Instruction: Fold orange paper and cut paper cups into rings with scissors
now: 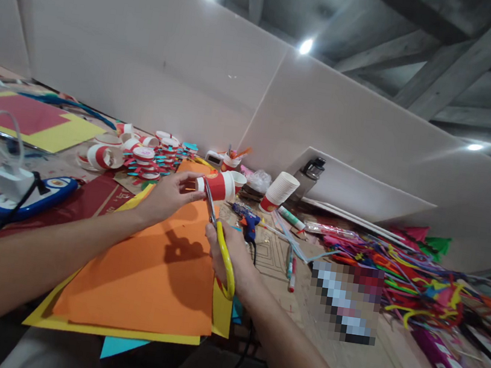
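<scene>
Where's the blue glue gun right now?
In the head view, the blue glue gun lies near the centre, just beyond the right hand and right of the orange paper.

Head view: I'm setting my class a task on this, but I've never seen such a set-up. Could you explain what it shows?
There is no machine: these are a person's bare hands, seen from a camera worn on the head, looking forward and down. The left hand holds a red-and-white paper cup; the right hand holds yellow-handled scissors, blades at the cup, though whether they are cutting is unclear. Orange paper lies below. Around it on the work surface are a cup stack, a blue glue gun and tangled coloured strips.
</scene>
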The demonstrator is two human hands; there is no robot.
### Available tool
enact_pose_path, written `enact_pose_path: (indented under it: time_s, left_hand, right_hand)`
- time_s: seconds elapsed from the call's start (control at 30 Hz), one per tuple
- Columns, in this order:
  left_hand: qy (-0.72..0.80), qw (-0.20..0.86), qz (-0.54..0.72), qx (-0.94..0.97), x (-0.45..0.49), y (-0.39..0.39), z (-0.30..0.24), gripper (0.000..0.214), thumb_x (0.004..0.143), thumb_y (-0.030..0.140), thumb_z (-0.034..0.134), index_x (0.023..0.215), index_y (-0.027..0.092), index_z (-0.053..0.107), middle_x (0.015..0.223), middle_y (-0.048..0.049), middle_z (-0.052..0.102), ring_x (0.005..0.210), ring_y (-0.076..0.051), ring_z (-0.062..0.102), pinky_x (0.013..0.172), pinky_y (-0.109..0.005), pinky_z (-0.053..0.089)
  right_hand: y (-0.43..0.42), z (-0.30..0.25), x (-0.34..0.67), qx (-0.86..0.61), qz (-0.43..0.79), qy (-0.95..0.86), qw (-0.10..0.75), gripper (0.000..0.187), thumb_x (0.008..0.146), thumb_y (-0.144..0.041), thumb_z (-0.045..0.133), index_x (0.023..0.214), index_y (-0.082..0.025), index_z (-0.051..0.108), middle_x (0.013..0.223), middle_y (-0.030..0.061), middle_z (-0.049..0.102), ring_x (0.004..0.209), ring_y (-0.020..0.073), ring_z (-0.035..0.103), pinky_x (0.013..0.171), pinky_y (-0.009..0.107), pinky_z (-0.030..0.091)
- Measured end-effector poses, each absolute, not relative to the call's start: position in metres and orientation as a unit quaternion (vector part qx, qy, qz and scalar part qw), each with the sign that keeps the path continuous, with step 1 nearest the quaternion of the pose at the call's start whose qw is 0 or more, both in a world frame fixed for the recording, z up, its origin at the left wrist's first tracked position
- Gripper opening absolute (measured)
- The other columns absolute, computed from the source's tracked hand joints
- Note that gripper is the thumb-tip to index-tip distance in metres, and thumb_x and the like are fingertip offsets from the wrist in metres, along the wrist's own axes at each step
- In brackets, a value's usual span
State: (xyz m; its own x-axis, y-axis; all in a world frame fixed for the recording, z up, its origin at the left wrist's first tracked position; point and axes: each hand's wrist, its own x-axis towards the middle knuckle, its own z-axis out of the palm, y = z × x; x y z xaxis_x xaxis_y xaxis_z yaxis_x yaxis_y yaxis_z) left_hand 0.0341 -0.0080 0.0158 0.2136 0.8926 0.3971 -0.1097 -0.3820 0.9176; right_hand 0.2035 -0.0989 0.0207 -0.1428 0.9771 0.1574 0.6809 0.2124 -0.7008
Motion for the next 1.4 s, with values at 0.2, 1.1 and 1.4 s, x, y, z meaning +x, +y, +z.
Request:
enact_pose_path:
  time_s: [0.2,1.1,1.4]
  left_hand:
    - [0.306,0.506,0.544,0.595,0.033,-0.002,0.012,0.05,0.072,0.044,0.073,0.11,0.012,0.063,0.108,-0.0125,0.069,0.096,-0.023,0.065,0.088,-0.037,0.049]
    - [0.344,0.475,0.498,0.639,0.026,-0.002,0.015,0.048,0.072,0.043,0.074,0.109,0.014,0.064,0.11,-0.0116,0.07,0.1,-0.024,0.064,0.092,-0.036,0.047]
    - [0.359,0.517,0.509,0.587,0.023,0.009,0.002,0.043,0.067,0.035,0.078,0.105,0.016,0.067,0.102,-0.0069,0.07,0.093,-0.019,0.064,0.086,-0.03,0.048]
  right_hand:
    - [-0.099,0.026,0.202,-0.591,0.241,-0.712,0.294,0.029,0.092,-0.042,0.038,0.072,-0.021,0.043,0.061,-0.0037,0.045,0.054,0.0102,0.041,0.05,0.023,0.028]
    - [-0.094,0.027,0.204,-0.588,0.278,-0.705,0.282,0.028,0.093,-0.04,0.041,0.074,-0.019,0.045,0.064,-0.0037,0.048,0.054,0.0078,0.04,0.049,0.02,0.027]
    - [-0.085,0.011,0.208,-0.578,0.312,-0.683,0.318,0.028,0.091,-0.042,0.044,0.075,-0.019,0.05,0.058,-0.0021,0.049,0.053,0.0095,0.042,0.048,0.021,0.029]
